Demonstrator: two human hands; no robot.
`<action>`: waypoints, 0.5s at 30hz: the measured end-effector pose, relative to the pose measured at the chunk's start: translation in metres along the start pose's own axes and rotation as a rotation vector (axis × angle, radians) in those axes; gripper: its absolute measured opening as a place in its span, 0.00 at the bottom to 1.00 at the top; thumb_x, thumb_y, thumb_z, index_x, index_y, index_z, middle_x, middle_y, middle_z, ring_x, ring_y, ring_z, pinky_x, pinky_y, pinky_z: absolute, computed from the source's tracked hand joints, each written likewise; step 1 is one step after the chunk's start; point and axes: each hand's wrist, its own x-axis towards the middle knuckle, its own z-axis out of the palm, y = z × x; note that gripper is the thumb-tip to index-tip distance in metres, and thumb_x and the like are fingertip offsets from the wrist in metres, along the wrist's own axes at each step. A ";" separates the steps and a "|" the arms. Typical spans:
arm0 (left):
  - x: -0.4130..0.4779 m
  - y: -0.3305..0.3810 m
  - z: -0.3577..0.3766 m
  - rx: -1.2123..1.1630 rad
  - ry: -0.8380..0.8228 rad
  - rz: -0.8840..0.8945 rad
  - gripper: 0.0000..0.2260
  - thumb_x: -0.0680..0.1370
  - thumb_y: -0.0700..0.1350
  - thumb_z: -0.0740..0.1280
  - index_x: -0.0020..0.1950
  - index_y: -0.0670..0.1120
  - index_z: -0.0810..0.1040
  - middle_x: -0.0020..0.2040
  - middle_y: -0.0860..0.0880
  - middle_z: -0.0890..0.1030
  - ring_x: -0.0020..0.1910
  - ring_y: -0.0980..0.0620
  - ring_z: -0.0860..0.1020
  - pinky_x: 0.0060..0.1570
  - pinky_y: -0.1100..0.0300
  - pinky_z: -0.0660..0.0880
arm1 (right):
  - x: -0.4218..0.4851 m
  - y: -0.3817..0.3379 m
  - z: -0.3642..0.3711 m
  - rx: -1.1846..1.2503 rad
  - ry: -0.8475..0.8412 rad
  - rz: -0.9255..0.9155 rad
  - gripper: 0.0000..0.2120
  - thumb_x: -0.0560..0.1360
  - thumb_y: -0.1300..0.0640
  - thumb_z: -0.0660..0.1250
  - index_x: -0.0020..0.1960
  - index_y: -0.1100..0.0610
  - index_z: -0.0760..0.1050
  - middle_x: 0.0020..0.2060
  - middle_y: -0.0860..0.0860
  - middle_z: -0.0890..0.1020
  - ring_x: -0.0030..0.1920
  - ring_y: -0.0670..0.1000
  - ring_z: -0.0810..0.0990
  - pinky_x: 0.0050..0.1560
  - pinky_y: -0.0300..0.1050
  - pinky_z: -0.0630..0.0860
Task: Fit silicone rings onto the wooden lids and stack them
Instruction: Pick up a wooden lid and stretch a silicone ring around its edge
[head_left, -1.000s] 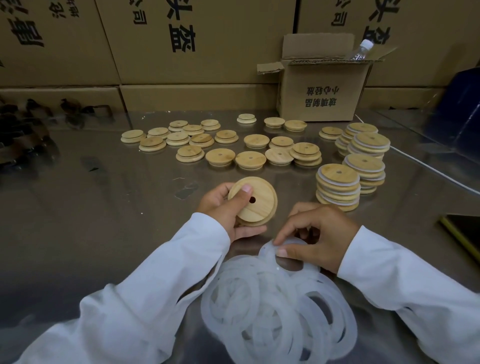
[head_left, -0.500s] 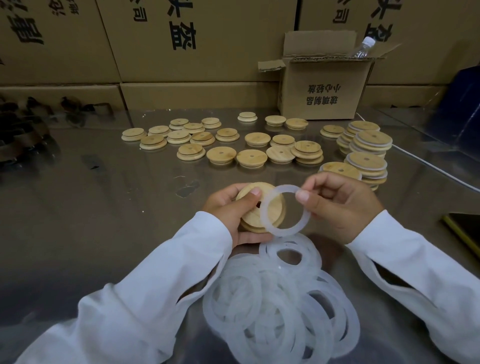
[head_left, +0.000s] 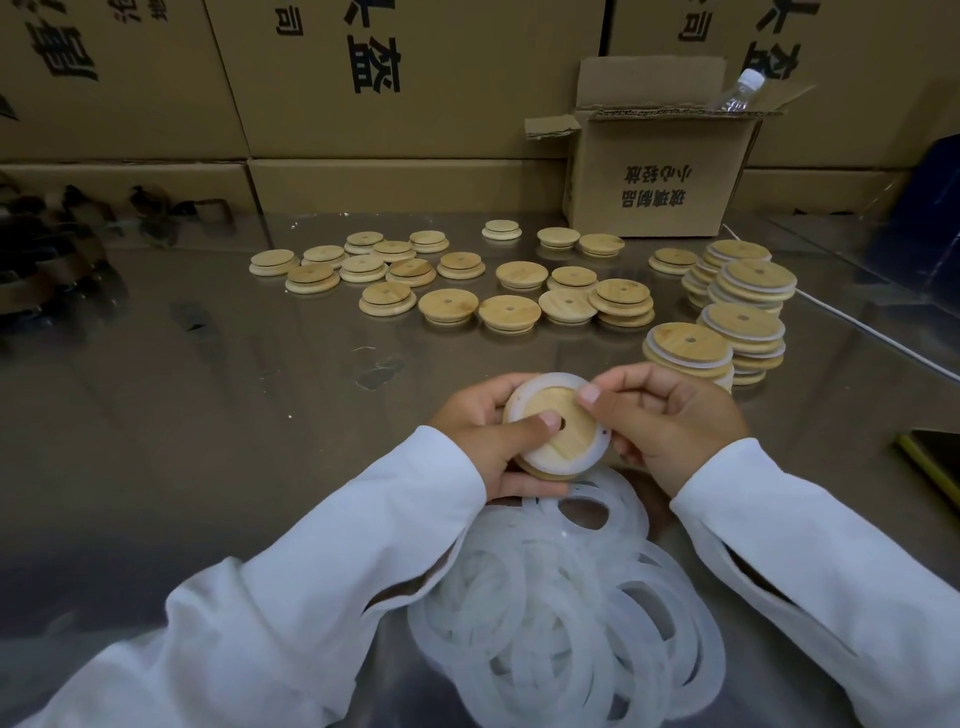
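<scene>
At centre, just above the table (head_left: 208, 405), a wooden lid (head_left: 566, 431) is held tilted toward the camera, with its stepped underside and small centre hole facing up. A white silicone ring (head_left: 540, 458) sits around the raised step and lies flat along the left and lower edge. Its seating on the right cannot be told, because fingers cover it.

The left hand (head_left: 478, 441) grips the lid from the left, fingers curled behind it and thumb pressed on the wood beside the hole. The right hand (head_left: 675, 421) pinches the ring's upper right edge, thumb on top and fingers curled beneath. Both arms wear white sleeves (head_left: 363, 545).

Directly below the hands lies a loose, overlapping pile of rings (head_left: 561, 629). Right of the hands, stacks of ringed lids (head_left: 688, 348) stand close together. Farther back, bare lids (head_left: 449, 305) lie scattered singly and in 2s. Behind them, a small open carton (head_left: 660, 176) holds a plastic bottle (head_left: 740, 88). Large printed cartons (head_left: 415, 78) line the wall.
</scene>
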 end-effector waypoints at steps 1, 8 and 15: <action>0.000 0.000 0.000 -0.005 0.005 0.005 0.08 0.77 0.36 0.61 0.52 0.46 0.76 0.48 0.43 0.78 0.44 0.44 0.79 0.35 0.54 0.81 | 0.000 0.000 0.000 -0.013 -0.001 -0.012 0.05 0.68 0.62 0.71 0.36 0.55 0.77 0.20 0.46 0.77 0.20 0.40 0.70 0.23 0.30 0.67; 0.000 0.000 0.001 0.002 0.026 0.044 0.09 0.79 0.41 0.59 0.55 0.48 0.76 0.55 0.39 0.78 0.52 0.40 0.78 0.38 0.54 0.81 | -0.001 0.001 -0.002 -0.164 0.035 -0.105 0.08 0.69 0.62 0.70 0.34 0.52 0.78 0.23 0.45 0.77 0.24 0.40 0.72 0.28 0.30 0.71; -0.002 0.000 0.002 0.030 0.011 0.084 0.08 0.79 0.41 0.60 0.53 0.49 0.77 0.50 0.43 0.79 0.49 0.43 0.79 0.36 0.56 0.81 | -0.006 0.000 -0.003 -0.429 0.028 -0.365 0.05 0.69 0.57 0.70 0.39 0.47 0.79 0.30 0.47 0.77 0.31 0.43 0.73 0.32 0.30 0.70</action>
